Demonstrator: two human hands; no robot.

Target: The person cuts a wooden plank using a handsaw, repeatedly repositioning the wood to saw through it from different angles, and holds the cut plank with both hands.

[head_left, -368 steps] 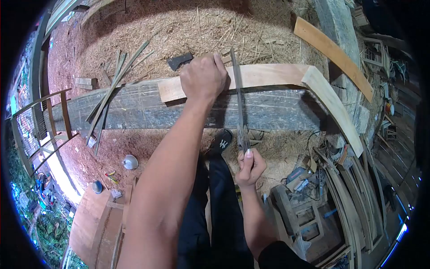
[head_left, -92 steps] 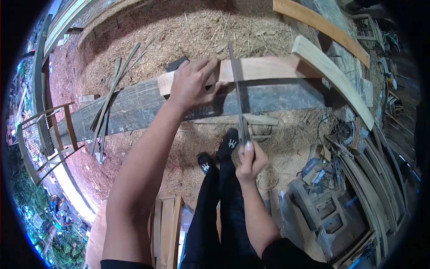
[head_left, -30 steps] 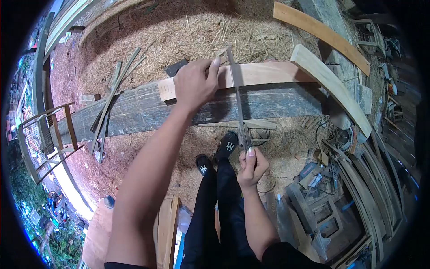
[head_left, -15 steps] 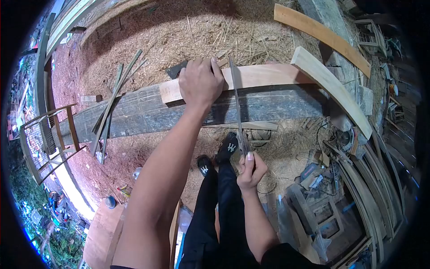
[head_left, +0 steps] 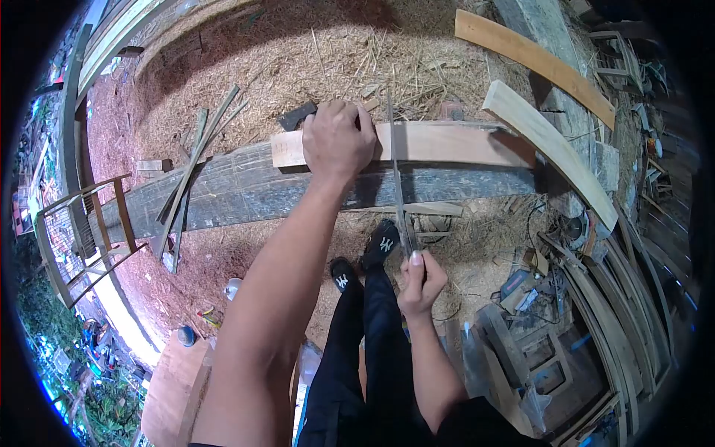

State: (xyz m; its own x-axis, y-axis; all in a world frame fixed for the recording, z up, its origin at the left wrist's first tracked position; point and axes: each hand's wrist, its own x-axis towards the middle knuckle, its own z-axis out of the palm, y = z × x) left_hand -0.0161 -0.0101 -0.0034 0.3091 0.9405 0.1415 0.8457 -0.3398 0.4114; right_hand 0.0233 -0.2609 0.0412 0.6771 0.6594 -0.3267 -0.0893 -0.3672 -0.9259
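Observation:
My left hand point(head_left: 339, 141) is closed over a pale wooden board point(head_left: 465, 144), pressing near its left end. The board lies across a thick weathered timber beam point(head_left: 290, 190). My right hand point(head_left: 421, 287) grips the near end of a handsaw point(head_left: 396, 160), whose handle is mostly hidden in the fingers. The thin blade points away from me and crosses the board just right of my left hand. A small dark block point(head_left: 296, 117) sits behind the board, beside my left knuckles.
A pale curved plank point(head_left: 551, 153) slants at the board's right end, with an orange-brown plank point(head_left: 536, 56) beyond. Thin strips point(head_left: 195, 175) and a slatted wooden frame point(head_left: 82, 231) rest on the beam's left. Sawdust covers the ground; curved timbers point(head_left: 622, 320) are stacked at right.
The board's right end has swung toward me, so the board lies straighter along the beam. Both hands and the saw have shifted slightly right; the saw still crosses the board.

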